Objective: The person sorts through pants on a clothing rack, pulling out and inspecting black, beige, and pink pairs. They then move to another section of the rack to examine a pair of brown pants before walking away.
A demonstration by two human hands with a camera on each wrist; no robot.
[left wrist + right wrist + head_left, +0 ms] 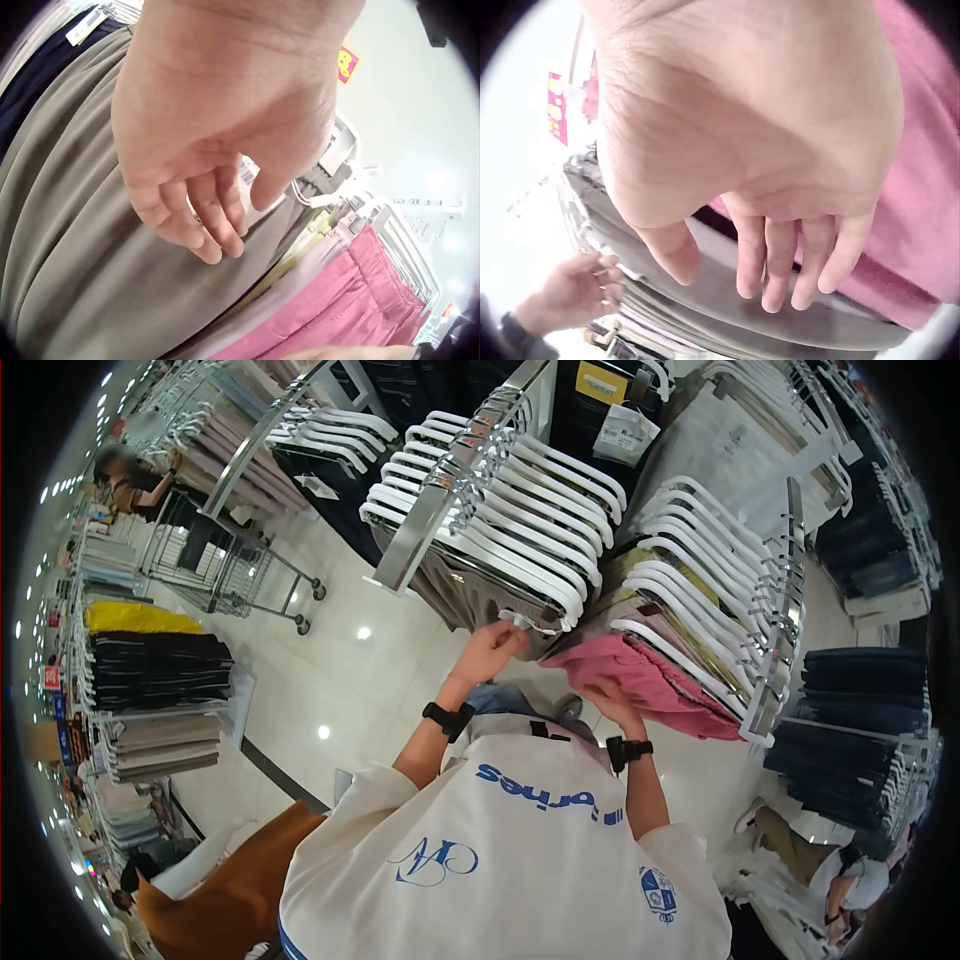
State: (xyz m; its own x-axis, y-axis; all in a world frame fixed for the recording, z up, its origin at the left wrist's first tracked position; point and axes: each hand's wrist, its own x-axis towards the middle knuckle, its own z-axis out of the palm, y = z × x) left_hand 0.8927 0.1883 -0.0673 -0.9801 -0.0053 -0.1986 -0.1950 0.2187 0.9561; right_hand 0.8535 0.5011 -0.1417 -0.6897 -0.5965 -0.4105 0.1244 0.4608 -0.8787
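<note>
My left hand is at the waistband of the front grey-brown trousers, which hang from a white hanger. Its fingers are loosely bent, with the thumb apart from them. A white paper tag shows behind the gap between thumb and fingers; the fingertips overlap it in this view. My right hand is beside the pink trousers at the near end of the neighbouring rail. In the right wrist view its fingers hang down, slightly bent, with nothing gripped.
A metal rail carries many white hangers, and a second rail stands to its right. A shopping cart and another person are at the far left. Racks of dark jeans stand at right; striped trousers hang at left.
</note>
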